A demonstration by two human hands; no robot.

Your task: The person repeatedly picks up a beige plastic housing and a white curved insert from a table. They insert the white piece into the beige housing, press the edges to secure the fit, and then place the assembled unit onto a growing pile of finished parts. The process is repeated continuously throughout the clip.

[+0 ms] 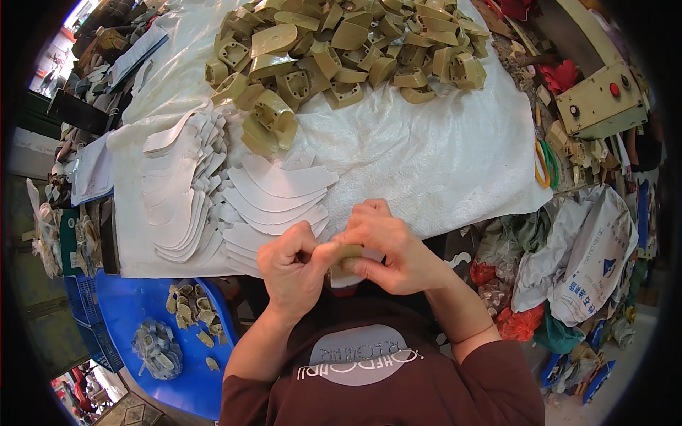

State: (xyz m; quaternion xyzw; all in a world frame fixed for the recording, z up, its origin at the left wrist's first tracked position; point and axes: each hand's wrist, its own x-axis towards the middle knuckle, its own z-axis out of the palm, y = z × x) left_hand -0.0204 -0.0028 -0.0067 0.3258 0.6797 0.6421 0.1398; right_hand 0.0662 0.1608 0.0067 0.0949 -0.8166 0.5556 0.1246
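Observation:
Close to my chest, below the front edge of the table, both hands are closed around one small olive-tan moulded piece (347,253). It looks like a shoe heel, with a white strip (344,278) showing at its lower side. My left hand (293,268) pinches the piece from the left. From the right, my right hand (389,250) grips it with the thumb across the front. The fingers hide much of the piece. Just beyond my left hand lie fanned, curved white cut pieces (273,186), beside a taller stack of white pieces (174,192).
A heap of olive moulded pieces (273,39) covers the far side of the white-sheeted table (426,163). A blue tub (117,312) with scraps and a clear bag (156,351) is at lower left. Plastic sacks (593,255) and a switch box (604,99) stand right.

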